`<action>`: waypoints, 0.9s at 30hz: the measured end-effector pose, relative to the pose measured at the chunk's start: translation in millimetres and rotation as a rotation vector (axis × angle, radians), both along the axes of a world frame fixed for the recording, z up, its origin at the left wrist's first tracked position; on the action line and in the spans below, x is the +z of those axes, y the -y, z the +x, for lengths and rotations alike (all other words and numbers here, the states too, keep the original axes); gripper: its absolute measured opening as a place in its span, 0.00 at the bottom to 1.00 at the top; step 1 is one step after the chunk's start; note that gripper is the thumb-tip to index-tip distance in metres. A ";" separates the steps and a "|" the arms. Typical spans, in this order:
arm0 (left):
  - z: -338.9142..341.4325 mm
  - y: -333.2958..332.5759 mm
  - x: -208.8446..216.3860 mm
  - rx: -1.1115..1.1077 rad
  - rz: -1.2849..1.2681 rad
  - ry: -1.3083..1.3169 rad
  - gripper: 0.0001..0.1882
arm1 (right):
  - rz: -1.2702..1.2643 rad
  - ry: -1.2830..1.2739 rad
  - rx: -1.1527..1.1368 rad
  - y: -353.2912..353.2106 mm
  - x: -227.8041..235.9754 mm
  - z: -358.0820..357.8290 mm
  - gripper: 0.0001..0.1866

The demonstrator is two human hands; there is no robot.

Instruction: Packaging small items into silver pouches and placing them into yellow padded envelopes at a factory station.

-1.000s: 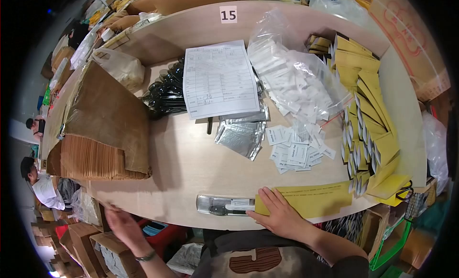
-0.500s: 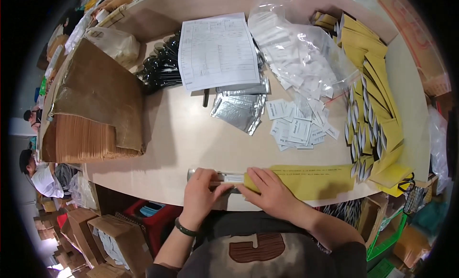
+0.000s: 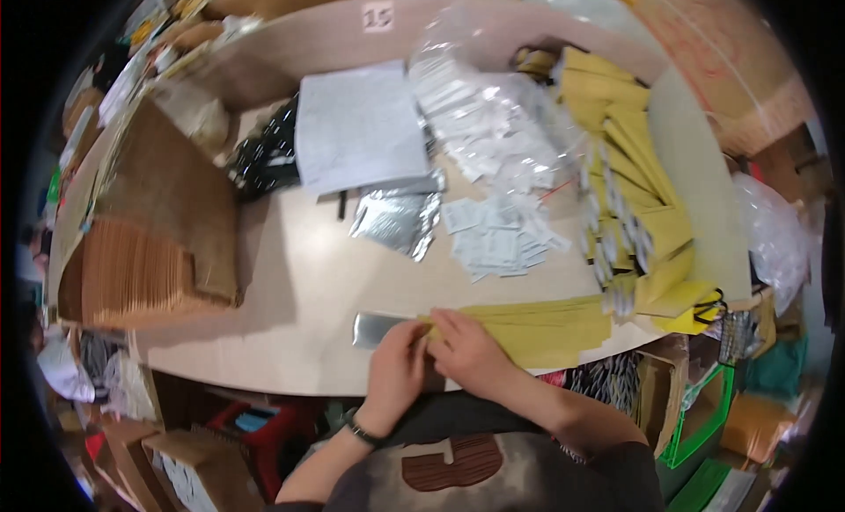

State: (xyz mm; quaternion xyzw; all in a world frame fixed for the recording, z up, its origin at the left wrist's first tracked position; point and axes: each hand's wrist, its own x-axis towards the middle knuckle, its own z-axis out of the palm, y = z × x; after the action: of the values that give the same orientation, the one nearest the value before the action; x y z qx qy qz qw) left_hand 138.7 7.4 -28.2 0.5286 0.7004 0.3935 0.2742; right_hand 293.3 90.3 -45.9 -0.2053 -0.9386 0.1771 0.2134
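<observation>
A stack of flat yellow envelopes [image 3: 554,331] lies along the table's near edge. At its left end, my right hand [image 3: 471,349] is closed with its fingertips pinching the end of the top envelope. My left hand [image 3: 398,371] meets it there, fingers curled and pressed to the same end; its thumb side is partly hidden. Just left of my hands a flat silver packet [image 3: 371,329] lies on the table, its right part covered by my left hand. Motion blur hides whether anything sits inside the envelope's mouth.
A cardboard box of brown cards [image 3: 141,270] stands at left. Beyond lie black glossy items [image 3: 273,151], a paper sheet [image 3: 361,129], silver pouches [image 3: 396,217], small white packets [image 3: 497,239] and a clear bag [image 3: 493,116]. Filled yellow envelopes [image 3: 629,195] line the right side.
The labelled silver-white strip between my hands no longer shows. My left hand has moved right against the envelope's end, uncovering more of the silver packet. The whole view has shifted.
</observation>
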 end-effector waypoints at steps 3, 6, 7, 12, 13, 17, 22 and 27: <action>-29.1 22.1 11.5 0.006 -0.009 0.047 0.28 | -0.082 -0.035 0.036 4.7 6.6 1.8 0.23; -60.9 32.7 29.2 -0.256 0.105 -0.762 0.40 | -0.016 -0.083 0.098 17.3 -6.2 -8.0 0.18; -62.0 30.6 27.2 -0.358 0.114 -0.777 0.34 | -0.038 -0.086 0.210 19.3 5.4 -17.5 0.17; -82.4 16.0 19.4 -0.188 0.153 -0.703 0.27 | 0.100 0.065 0.218 -48.4 67.9 -12.9 0.07; -82.6 14.4 32.4 -0.080 0.079 -0.551 0.24 | 0.212 -0.117 0.270 -82.7 120.0 1.2 0.06; -67.8 11.5 33.6 0.004 -0.357 0.241 0.17 | 0.308 0.075 -0.242 -181.2 151.8 89.9 0.10; -9.6 14.4 -5.1 -0.221 -0.307 0.826 0.23 | -0.039 0.192 0.267 -70.3 31.0 90.7 0.22; 7.2 4.9 -10.3 -0.298 -0.346 0.778 0.20 | 0.022 0.257 0.137 -42.5 28.3 44.4 0.20</action>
State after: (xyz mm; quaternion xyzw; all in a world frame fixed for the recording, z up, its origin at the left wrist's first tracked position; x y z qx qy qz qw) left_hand 145.9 2.5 -38.5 0.3826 0.5170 0.3965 0.6551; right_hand 337.6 132.8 -17.6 -0.1592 -0.9719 0.1534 0.0812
